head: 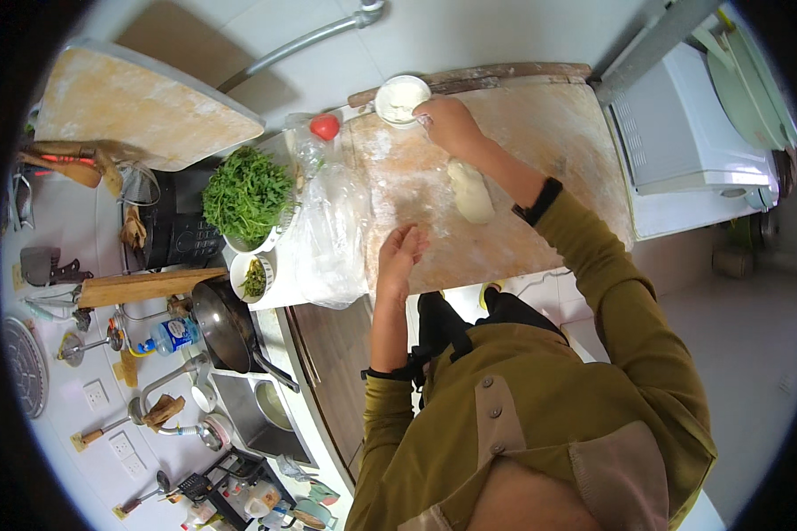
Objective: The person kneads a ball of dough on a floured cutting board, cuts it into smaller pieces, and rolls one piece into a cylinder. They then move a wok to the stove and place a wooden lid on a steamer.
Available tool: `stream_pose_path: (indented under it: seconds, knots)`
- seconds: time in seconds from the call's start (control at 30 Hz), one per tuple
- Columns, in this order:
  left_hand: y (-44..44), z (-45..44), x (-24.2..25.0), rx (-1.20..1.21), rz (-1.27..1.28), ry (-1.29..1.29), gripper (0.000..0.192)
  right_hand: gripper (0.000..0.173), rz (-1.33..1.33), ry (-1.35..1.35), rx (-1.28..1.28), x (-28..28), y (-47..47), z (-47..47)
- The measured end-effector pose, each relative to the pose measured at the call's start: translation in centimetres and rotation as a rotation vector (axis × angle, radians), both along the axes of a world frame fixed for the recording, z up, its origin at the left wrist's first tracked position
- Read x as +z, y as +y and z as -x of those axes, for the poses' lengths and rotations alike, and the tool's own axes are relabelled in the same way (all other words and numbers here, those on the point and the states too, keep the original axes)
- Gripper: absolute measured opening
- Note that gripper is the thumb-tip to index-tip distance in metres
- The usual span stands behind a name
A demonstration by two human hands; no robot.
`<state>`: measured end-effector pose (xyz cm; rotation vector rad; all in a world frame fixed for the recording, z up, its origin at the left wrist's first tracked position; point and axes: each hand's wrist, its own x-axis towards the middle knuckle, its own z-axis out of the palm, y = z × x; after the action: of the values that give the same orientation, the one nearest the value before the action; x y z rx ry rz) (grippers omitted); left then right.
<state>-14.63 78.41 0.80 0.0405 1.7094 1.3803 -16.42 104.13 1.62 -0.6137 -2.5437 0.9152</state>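
My right hand (450,125) is at the right rim of a white bowl (403,123) of white flour-like powder (404,96). Its fingertips are bent inward, and I cannot tell whether they pinch powder or grip the rim. A pale lump of dough (471,191) lies on the floured wooden board (525,139), below my right wrist. Loosely curled and holding nothing, my left hand (402,255) hovers over the board's near left part.
Rolling pins (511,70) lie along the board's back edge. To the left are a tomato (324,126), plastic bags (332,232), a basket of leafy greens (249,199) and a small bowl of chopped greens (252,277). A wok (226,325) sits beside the sink (252,418). A white appliance (697,126) stands right.
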Motion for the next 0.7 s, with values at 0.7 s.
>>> stream_pose_path:
  seconds: [0.7]
  knots:
    - [11.9,-3.7,-5.3,-0.165,0.290,0.995,0.067,0.021,0.614,0.063,-0.306,2.4,6.6,-9.9]
